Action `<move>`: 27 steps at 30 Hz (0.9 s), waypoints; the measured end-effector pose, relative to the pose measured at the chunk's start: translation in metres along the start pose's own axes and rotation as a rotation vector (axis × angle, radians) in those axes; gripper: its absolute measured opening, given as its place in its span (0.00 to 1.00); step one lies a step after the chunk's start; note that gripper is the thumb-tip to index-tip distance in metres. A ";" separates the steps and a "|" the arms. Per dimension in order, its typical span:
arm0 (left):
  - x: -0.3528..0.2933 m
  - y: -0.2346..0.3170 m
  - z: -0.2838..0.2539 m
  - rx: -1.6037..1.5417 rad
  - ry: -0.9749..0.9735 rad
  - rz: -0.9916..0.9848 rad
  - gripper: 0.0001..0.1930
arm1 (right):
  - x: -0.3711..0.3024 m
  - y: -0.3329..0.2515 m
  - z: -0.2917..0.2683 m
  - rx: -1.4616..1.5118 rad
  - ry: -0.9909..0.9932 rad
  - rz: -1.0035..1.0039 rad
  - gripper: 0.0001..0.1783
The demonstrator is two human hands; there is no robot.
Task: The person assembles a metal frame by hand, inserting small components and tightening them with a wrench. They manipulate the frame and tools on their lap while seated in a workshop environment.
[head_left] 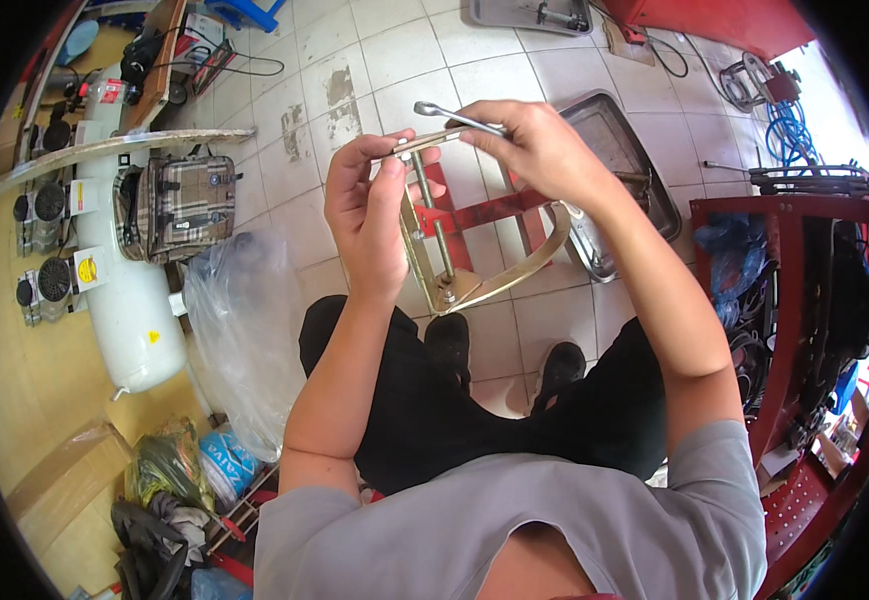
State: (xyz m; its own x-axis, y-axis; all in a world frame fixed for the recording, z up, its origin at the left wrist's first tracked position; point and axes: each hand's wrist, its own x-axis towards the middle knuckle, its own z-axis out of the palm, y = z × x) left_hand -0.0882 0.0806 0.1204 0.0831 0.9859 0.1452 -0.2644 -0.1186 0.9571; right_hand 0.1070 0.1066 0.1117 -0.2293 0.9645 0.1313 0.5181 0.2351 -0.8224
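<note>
My left hand (372,220) is closed on the upper left corner of a metal bracket (507,284). The bracket has a flat top bar, a curved strip at its lower right and a long threaded rod (436,222) running down inside it. My right hand (546,152) grips a steel wrench (451,117), whose ring end points left above the top bar. The right fingertips are close to that bar; whether they touch it I cannot tell. Behind the bracket, a red metal stand (499,212) is partly covered by it.
Grey metal trays (666,203) lie on the tiled floor, beyond and to the right. A red shelf unit (729,207) with cables and parts stands at right. At left are a white tank (132,335), a plaid bag (189,203) and clear plastic sheeting (244,335).
</note>
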 end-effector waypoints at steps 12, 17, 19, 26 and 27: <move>0.002 -0.010 -0.001 0.086 -0.123 0.010 0.09 | -0.033 -0.025 -0.035 -0.290 0.143 -0.037 0.11; -0.006 -0.010 0.009 0.046 -0.135 0.056 0.08 | -0.048 -0.020 -0.029 -0.253 0.174 0.049 0.11; -0.005 -0.013 0.006 0.059 -0.174 0.094 0.08 | -0.051 -0.018 -0.027 -0.218 0.177 0.059 0.12; -0.001 -0.005 0.005 -0.037 0.010 -0.146 0.06 | -0.063 -0.038 -0.009 -0.288 0.280 -0.076 0.09; -0.001 -0.005 0.005 -0.035 0.027 -0.156 0.06 | -0.065 -0.041 -0.005 -0.306 0.197 -0.082 0.08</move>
State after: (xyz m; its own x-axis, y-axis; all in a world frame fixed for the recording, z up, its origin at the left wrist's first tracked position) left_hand -0.0820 0.0796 0.1166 0.0998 0.9949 -0.0115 -0.2838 0.0396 0.9581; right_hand 0.1050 0.0345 0.1402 -0.1324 0.9386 0.3185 0.7339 0.3088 -0.6050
